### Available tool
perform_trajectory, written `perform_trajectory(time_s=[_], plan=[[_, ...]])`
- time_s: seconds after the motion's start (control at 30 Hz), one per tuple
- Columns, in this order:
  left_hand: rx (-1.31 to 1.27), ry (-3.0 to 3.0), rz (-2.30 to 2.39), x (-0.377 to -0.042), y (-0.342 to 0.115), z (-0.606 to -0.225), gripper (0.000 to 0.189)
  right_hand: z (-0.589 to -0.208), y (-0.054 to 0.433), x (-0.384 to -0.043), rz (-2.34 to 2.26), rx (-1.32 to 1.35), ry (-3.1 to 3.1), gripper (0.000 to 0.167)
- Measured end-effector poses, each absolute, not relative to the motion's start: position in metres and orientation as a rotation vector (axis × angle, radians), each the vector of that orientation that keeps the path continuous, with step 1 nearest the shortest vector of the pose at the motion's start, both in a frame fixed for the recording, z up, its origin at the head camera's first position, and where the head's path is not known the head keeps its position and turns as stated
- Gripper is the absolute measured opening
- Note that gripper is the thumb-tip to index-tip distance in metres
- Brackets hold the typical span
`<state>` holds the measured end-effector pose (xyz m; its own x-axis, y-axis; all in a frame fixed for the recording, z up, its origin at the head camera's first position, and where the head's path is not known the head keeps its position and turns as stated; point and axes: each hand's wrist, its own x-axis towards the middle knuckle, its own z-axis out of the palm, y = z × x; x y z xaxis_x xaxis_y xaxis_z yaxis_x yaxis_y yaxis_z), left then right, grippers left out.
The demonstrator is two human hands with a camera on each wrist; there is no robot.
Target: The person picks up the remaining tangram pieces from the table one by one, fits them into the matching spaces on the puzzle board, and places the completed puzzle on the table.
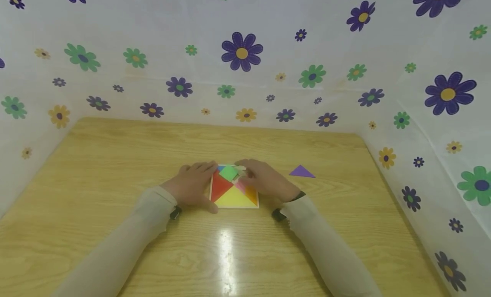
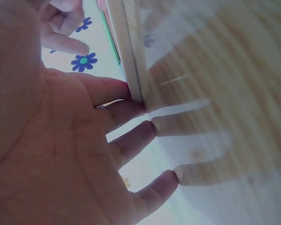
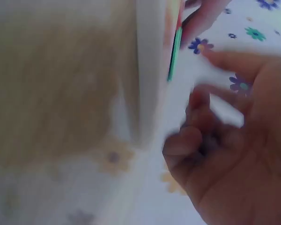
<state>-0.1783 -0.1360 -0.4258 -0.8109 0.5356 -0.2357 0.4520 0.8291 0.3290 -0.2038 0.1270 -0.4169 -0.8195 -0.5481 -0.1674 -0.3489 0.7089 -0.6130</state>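
A tangram tray (image 1: pixel 235 208) with a pale rim lies flat on the table. In it are a red triangle (image 1: pixel 220 186), a yellow triangle (image 1: pixel 235 198), an orange piece (image 1: pixel 251 196), a pink piece (image 1: pixel 240 186) and a bit of blue (image 1: pixel 220 167). Near the top, a green square (image 1: pixel 229 172) sits askew. My left hand (image 1: pixel 192 184) rests along the tray's left side, fingers extended, tips on the tabletop and tray edge. Over the upper right corner is my right hand (image 1: pixel 266 177), its fingers loosely bent; the right wrist view shows nothing between them, though blurred.
A purple triangle (image 1: pixel 301 172) lies on the wooden table (image 1: pixel 126 160), to the right of my right hand. Flower-printed white sheeting (image 1: pixel 207 67) stands along the back and both sides of the table. Light glares off the tabletop in front of the tray.
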Motion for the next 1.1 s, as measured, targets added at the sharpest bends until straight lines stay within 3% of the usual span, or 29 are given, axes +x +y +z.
perform_trajectory(time_s=[0.2, 0.63, 0.83, 1.1], plan=[[0.746, 2.687, 0.372, -0.1768, -0.1363, -0.4217, 0.128, -0.4115, 0.1273, -0.1984, -0.452, -0.933, 2.633, 0.039], [0.736, 2.683, 0.382, -0.1796, -0.1371, -0.4280, 0.131, -0.4095, 0.1274, -0.2029, -0.418, -1.130, 2.691, 0.012], [0.734, 2.680, 0.383, -0.1793, -0.1369, -0.4257, 0.131, -0.4111, 0.1274, -0.2021, -0.482, -1.220, 2.690, 0.022], [0.720, 2.676, 0.402, -0.1778, -0.1367, -0.4237, 0.129, -0.4135, 0.1263, -0.2036, -0.486, -1.086, 2.655, 0.035]])
